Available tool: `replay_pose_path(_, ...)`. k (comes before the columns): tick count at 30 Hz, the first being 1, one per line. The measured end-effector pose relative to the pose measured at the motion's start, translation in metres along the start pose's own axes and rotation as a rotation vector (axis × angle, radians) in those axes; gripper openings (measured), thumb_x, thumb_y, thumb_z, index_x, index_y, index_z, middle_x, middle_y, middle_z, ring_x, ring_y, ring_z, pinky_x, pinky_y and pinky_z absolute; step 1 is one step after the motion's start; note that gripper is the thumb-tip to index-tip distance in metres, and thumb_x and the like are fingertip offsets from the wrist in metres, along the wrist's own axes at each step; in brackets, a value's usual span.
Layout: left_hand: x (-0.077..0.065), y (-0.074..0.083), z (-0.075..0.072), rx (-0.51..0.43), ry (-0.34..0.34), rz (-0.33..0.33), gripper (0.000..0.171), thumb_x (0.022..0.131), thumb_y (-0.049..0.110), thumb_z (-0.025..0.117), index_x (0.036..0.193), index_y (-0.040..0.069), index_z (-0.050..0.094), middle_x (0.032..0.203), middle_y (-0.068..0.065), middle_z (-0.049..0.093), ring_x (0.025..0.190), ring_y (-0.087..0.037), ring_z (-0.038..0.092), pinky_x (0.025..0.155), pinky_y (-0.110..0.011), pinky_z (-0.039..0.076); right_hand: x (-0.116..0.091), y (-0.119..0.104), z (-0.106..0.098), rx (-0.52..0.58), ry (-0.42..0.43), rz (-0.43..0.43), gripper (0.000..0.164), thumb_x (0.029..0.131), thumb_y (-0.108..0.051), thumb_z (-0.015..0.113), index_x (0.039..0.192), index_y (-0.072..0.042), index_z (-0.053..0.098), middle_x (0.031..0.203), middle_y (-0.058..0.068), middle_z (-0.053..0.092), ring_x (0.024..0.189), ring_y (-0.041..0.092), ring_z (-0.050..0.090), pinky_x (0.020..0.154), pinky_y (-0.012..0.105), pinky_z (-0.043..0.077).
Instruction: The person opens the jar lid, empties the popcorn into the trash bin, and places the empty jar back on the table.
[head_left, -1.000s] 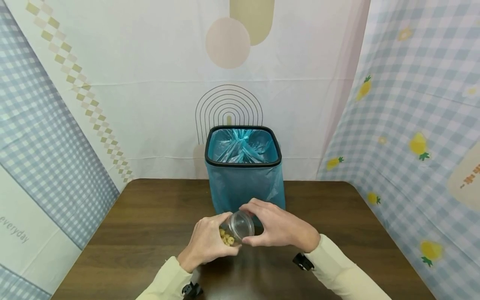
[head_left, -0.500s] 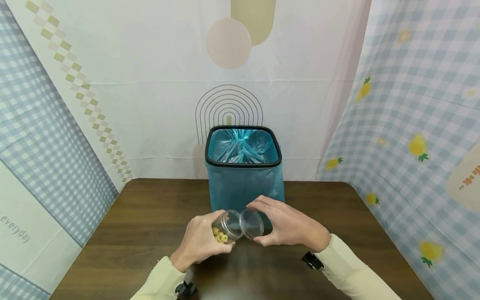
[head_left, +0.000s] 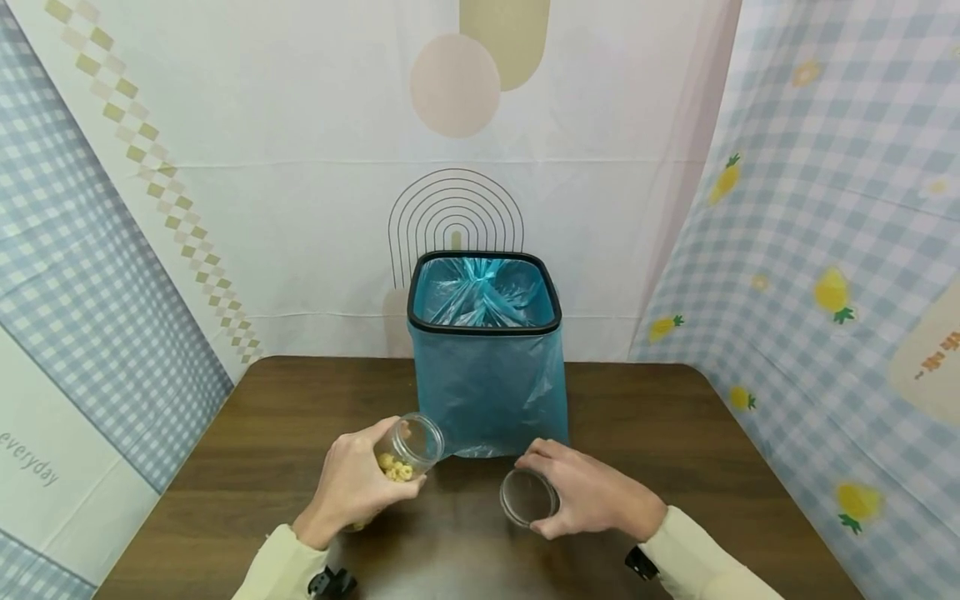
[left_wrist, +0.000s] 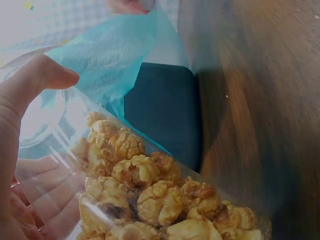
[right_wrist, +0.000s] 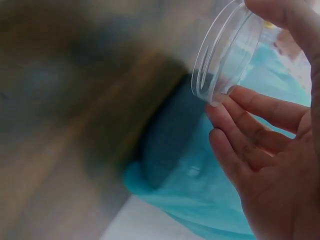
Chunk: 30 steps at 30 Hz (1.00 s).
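My left hand (head_left: 352, 479) grips a clear plastic jar (head_left: 416, 442) tilted with its uncovered mouth to the right. Caramel-coloured popcorn (left_wrist: 150, 185) lies along the lower side of the jar in the left wrist view. To the right, my right hand (head_left: 588, 487) pinches a clear round lid (head_left: 528, 497) by its edge, thumb on one side and fingertips on the other. In the right wrist view the threaded rim of the lid (right_wrist: 227, 52) shows between thumb and fingers. Jar and lid are well apart, both in front of the bin.
A bin (head_left: 487, 392) lined with a blue plastic bag stands at the back middle of the brown wooden table (head_left: 322, 400). Its black rim (head_left: 487, 331) surrounds the gathered, knotted bag. Patterned cloth (head_left: 322, 208) hangs behind and along both sides.
The lid has come off the jar. My left hand has moved left with the jar, while my right hand has carried the lid right and nearer to me.
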<state>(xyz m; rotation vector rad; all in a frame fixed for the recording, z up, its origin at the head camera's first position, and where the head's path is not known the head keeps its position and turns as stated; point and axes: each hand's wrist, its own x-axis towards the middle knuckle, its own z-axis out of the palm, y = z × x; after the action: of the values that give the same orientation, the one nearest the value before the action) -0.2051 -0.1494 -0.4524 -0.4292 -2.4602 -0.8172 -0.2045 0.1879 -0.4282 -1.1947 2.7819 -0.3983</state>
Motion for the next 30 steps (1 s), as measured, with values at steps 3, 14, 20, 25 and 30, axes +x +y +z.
replay_pose_path(3, -0.004, -0.006, -0.002, 0.009, 0.007, -0.007, 0.071, 0.048, 0.045, 0.089, 0.112, 0.024, 0.067, 0.079, 0.014, 0.069, 0.061, -0.003, 0.060, 0.054, -0.020, 0.045, -0.001, 0.006, 0.015, -0.012, -0.036, 0.010, 0.067, 0.076, -0.050, 0.075, 0.130, -0.015, 0.056, 0.119, -0.003, 0.054, 0.095, 0.003, 0.047, 0.076, 0.021, 0.050)
replay_pose_path(14, -0.003, -0.005, -0.003, 0.015, 0.023, -0.024, 0.072, 0.047, 0.047, 0.089, 0.111, 0.023, 0.067, 0.079, 0.014, 0.069, 0.061, -0.002, 0.060, 0.054, -0.020, 0.046, -0.011, 0.018, 0.047, 0.025, -0.092, 0.049, 0.067, 0.077, -0.054, 0.073, 0.131, -0.018, 0.055, 0.125, -0.005, 0.051, 0.104, 0.007, 0.052, 0.080, 0.027, 0.052)
replay_pose_path(20, -0.004, -0.006, -0.002, 0.001, 0.020, -0.033, 0.072, 0.047, 0.046, 0.089, 0.111, 0.022, 0.067, 0.079, 0.014, 0.069, 0.061, -0.002, 0.060, 0.054, -0.019, 0.046, -0.010, 0.019, 0.054, 0.062, -0.098, 0.034, 0.063, 0.079, -0.053, 0.072, 0.129, -0.018, 0.057, 0.119, -0.006, 0.052, 0.097, 0.003, 0.048, 0.077, 0.023, 0.051)
replay_pose_path(25, -0.006, -0.010, -0.002, 0.015, 0.017, -0.032, 0.072, 0.047, 0.046, 0.089, 0.111, 0.021, 0.068, 0.077, 0.013, 0.068, 0.059, -0.003, 0.060, 0.053, -0.019, 0.045, -0.013, 0.019, 0.058, 0.045, -0.086, 0.040, 0.066, 0.079, -0.057, 0.070, 0.131, -0.019, 0.056, 0.123, -0.005, 0.052, 0.101, 0.005, 0.049, 0.078, 0.025, 0.052)
replay_pose_path(30, -0.002, -0.014, -0.007, 0.040, 0.032, -0.012, 0.072, 0.048, 0.046, 0.089, 0.111, 0.020, 0.068, 0.078, 0.012, 0.069, 0.060, -0.004, 0.061, 0.053, -0.021, 0.045, -0.020, 0.018, 0.051, 0.043, -0.054, 0.117, 0.074, 0.081, -0.063, 0.065, 0.137, -0.016, 0.051, 0.134, 0.000, 0.051, 0.116, 0.016, 0.055, 0.086, 0.036, 0.054)
